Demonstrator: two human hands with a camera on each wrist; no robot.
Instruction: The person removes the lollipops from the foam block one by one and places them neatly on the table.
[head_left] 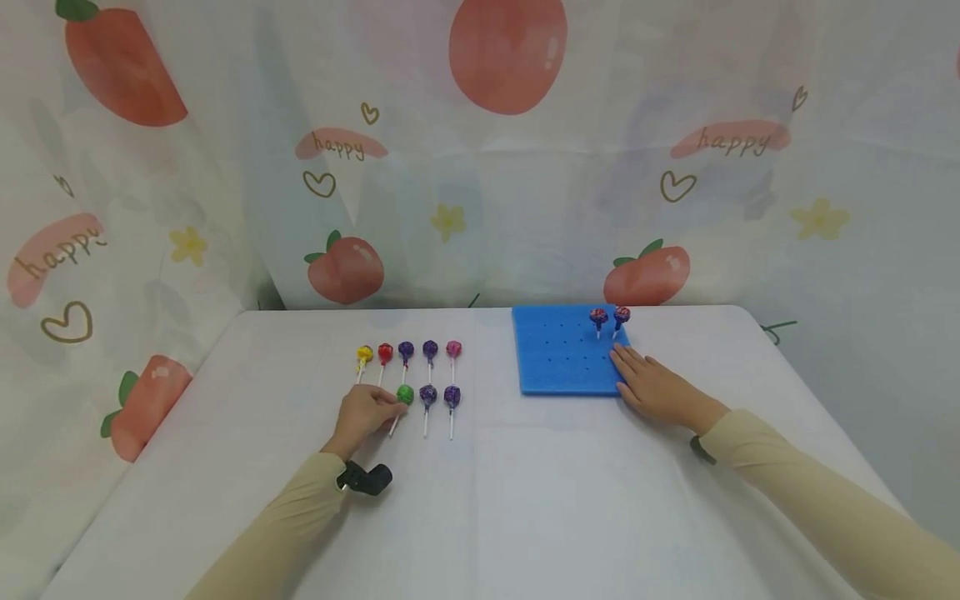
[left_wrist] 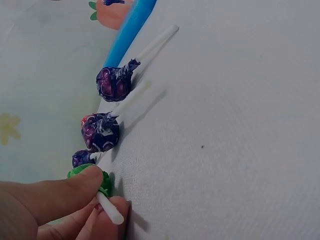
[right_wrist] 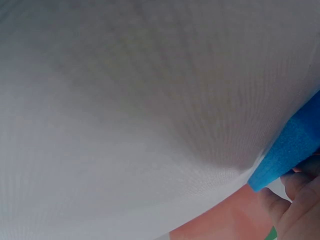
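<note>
My left hand [head_left: 364, 415] pinches a green lollipop [head_left: 405, 394] between thumb and fingers, at the left end of the front row. In the left wrist view its white stick [left_wrist: 110, 209] points down out of the grip. Right beside it lie a purple lollipop [head_left: 428, 395] and another purple lollipop [head_left: 452, 397]. My right hand [head_left: 660, 390] rests with extended fingers along the right edge of a blue foam board [head_left: 555, 377]. Two lollipops with dark red-and-blue wrappers, one [head_left: 597, 317] beside the other [head_left: 622, 316], stand upright in the board's back right holes.
Behind the front row lie a yellow lollipop [head_left: 364, 353], a red lollipop [head_left: 385, 352], two purple ones and a pink lollipop [head_left: 453, 349]. Small holes dot the board. A white cloth [head_left: 480, 508] covers the table, and a printed curtain [head_left: 480, 183] hangs behind it.
</note>
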